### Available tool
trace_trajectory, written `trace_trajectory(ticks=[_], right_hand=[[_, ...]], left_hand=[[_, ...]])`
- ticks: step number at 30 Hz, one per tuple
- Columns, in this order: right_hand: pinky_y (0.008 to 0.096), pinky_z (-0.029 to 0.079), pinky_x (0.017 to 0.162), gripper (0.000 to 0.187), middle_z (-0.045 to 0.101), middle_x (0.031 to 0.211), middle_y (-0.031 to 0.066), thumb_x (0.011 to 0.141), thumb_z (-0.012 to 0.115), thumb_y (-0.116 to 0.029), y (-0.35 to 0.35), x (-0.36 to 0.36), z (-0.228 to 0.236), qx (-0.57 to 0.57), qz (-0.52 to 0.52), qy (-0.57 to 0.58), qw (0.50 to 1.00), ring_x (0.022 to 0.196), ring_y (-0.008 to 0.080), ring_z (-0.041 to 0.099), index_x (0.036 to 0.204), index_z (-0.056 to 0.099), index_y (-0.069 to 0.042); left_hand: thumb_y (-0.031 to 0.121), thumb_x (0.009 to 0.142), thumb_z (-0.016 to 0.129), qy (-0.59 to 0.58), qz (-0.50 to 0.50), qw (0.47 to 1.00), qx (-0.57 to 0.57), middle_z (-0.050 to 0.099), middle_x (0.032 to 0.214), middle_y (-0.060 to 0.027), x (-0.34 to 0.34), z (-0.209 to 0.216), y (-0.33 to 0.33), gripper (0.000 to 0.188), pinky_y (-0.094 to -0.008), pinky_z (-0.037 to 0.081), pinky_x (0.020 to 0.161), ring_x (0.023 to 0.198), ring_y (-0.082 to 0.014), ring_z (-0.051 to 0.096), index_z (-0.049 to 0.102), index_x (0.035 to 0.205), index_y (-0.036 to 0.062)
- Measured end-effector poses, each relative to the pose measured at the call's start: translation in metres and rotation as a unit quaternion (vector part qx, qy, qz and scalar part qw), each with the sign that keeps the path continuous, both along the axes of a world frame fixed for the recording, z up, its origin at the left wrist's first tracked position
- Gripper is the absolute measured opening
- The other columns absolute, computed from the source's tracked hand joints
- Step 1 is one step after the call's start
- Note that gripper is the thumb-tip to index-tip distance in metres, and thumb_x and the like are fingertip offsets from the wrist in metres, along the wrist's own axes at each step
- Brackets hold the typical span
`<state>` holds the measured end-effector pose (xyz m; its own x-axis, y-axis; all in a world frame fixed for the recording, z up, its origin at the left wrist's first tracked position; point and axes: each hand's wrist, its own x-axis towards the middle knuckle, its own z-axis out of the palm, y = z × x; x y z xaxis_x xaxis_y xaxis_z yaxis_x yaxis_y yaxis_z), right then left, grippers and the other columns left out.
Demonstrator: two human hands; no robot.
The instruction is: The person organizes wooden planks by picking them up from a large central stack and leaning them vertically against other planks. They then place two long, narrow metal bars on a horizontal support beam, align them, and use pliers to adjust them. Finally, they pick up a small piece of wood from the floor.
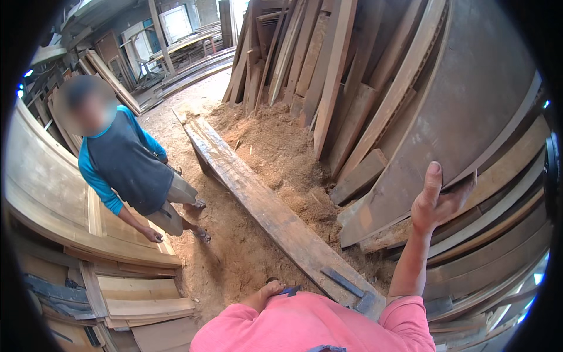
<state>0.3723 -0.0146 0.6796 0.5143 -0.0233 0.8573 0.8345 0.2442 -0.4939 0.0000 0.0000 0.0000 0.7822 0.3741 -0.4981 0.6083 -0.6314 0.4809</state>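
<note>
My right hand (437,205) is raised at the lower edge of a wide brown board (463,100) leaning at the right. Its thumb lies against the board's face, and the fingers reach around the edge. Close to my waist is my left hand (273,288), its fingers curled; a small dark thing shows at them, too small to name. A blue object (290,290) sits beside that hand. In front of me stretches a long wooden plank (246,182), raised off the ground. On its near end lies a dark, straight bar-shaped tool (343,283) with a blocky end.
A person (126,158) in a grey shirt with blue sleeves stands left of the plank. Sawdust (281,155) covers the floor. Several upright boards (311,58) lean at the back right. Stacked wooden panels (138,293) fill the left side, and more curved-looking boards (487,252) lie right.
</note>
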Motion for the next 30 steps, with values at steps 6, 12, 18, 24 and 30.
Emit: trace_trajectory(ticks=[6, 12, 18, 24, 30], right_hand=[[0.0403, 0.043, 0.100, 0.068, 0.052, 0.128, 0.0230, 0.087, 0.073, -0.028, 0.005, 0.013, -0.001, -0.018, -0.036, -0.052, 0.998, 0.116, 0.0308, 0.053, 0.135, 0.044, 0.011], [0.0418, 0.045, 0.097, 0.071, 0.053, 0.126, 0.0229, 0.087, 0.074, -0.029, 0.002, 0.012, 0.003, 0.022, 0.021, 0.028, 0.999, 0.113, 0.0320, 0.054, 0.135, 0.043, 0.013], [0.0386, 0.047, 0.096, 0.059, 0.058, 0.125, 0.0229, 0.090, 0.072, -0.027, -0.002, 0.004, -0.004, -0.020, -0.062, -0.043, 0.997, 0.110, 0.0301, 0.058, 0.130, 0.051, 0.012], [0.0400, 0.049, 0.094, 0.063, 0.058, 0.125, 0.0233, 0.090, 0.072, -0.033, -0.002, -0.001, 0.002, -0.020, -0.045, -0.007, 0.999, 0.110, 0.0319, 0.059, 0.132, 0.051, 0.009], [0.0394, 0.050, 0.093, 0.065, 0.058, 0.125, 0.0232, 0.090, 0.073, -0.034, -0.005, 0.007, -0.006, -0.029, -0.066, -0.034, 0.997, 0.109, 0.0316, 0.059, 0.132, 0.051, 0.010]], left_hand=[[0.024, 0.090, 0.055, -0.062, -0.102, 0.992, 0.039, 0.068, 0.104, -0.0166, 0.021, 0.025, 0.010, 0.024, -0.0459, 0.054, 0.083, 0.098, -0.0376, 0.065, 0.068, 0.101, 0.0085], [0.029, 0.095, 0.051, -0.015, -0.007, 1.000, 0.001, 0.068, 0.110, -0.0222, 0.044, 0.062, 0.016, 0.031, -0.0473, 0.053, 0.087, 0.106, -0.0402, 0.064, 0.068, 0.107, 0.0060], [0.050, 0.095, 0.051, 0.011, 0.009, 0.942, -0.337, 0.066, 0.125, -0.0173, 0.047, 0.112, -0.005, 0.050, -0.0483, 0.048, 0.094, 0.114, -0.0320, 0.063, 0.071, 0.117, 0.0105], [0.053, 0.094, 0.049, 0.052, -0.055, 0.989, -0.128, 0.069, 0.116, -0.0171, 0.020, 0.036, -0.017, 0.055, -0.0466, 0.050, 0.088, 0.103, -0.0326, 0.067, 0.071, 0.117, 0.0078], [0.042, 0.091, 0.051, 0.068, 0.310, 0.929, -0.190, 0.072, 0.092, -0.0168, 0.046, 0.054, -0.003, 0.045, -0.0442, 0.055, 0.063, 0.077, -0.0317, 0.070, 0.073, 0.098, 0.0033]])
